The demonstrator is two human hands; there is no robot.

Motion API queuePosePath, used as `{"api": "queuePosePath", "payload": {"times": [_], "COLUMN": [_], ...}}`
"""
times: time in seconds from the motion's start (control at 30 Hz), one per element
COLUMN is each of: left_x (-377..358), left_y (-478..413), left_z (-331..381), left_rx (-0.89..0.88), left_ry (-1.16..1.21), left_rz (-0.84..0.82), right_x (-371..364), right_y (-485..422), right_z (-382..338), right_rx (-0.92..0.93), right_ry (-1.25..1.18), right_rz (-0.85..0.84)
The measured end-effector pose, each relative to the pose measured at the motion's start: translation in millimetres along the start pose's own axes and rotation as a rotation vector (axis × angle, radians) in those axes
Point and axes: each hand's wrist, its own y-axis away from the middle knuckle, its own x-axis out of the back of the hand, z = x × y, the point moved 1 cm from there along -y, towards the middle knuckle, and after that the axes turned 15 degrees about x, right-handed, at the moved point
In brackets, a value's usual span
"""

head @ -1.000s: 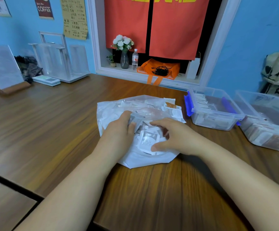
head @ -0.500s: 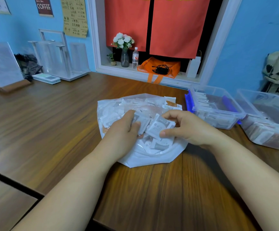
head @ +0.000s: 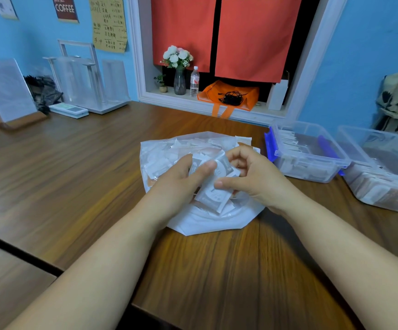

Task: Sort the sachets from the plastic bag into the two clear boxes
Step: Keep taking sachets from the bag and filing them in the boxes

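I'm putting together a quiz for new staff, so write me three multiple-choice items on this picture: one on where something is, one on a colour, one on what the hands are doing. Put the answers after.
1. Where do the near box and the far box stand, relative to the plastic bag?
A. to its left
B. to its right
C. on top of it

2. What colour are the clips on the near box?
A. red
B. green
C. blue

3. What are the left hand and the right hand doing?
A. both grip sachets over the bag
B. both lie open and idle
C. both reach into a box

Answers: 1 B, both boxes sit to the right of the bag. 2 C, blue clips show at both ends of that box. 3 A, thumbs and fingers pinch a bunch of sachets above the bag.
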Motion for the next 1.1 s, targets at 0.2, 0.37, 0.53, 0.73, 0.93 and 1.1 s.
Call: {"api": "queuePosePath", "payload": {"times": [0.2,0.37,0.53,0.73,0.93,1.1], "left_x": [1,-10,-46,-117,-165,-164], "left_y": [-3,-5,-10,-26,-38,-49], "left_z": [1,9,40,60,39,20], "left_rx": [-0.049,-0.100,-0.208,-0.173,-0.152,-0.177], "left_ry": [-0.004,0.024,0.003,-0.004,-0.097,-0.150], "left_rz": [0.048,0.071,0.038,-0.140,-0.209,-0.210], "right_x": [-1,10,52,118,129,130], "right_y": [0,8,28,73,119,125], "right_z": [-5,-17,-30,-26,-5,7], "right_rx": [-0.071,-0.151,-0.192,-0.201,-0.216,-0.255], "right_ry": [0.087,0.132,-0.007,0.159,0.228,0.111], "right_rz": [-0.035,-0.190,-0.037,0.148,0.250,0.299]}}
